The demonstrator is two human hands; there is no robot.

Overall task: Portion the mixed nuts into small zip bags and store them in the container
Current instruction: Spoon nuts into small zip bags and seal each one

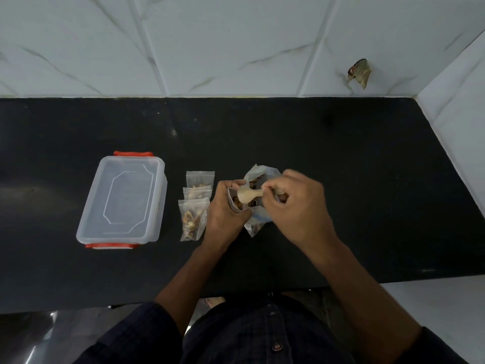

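Spoon (248, 197) in right hand (296, 206) grip tips over small bag (234, 203) pinched by left hand (225, 208).

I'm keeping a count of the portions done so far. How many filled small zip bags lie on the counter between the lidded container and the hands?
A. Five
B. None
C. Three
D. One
C: three small zip bags holding nuts lie overlapping in a row, right of the container and beside the left hand.
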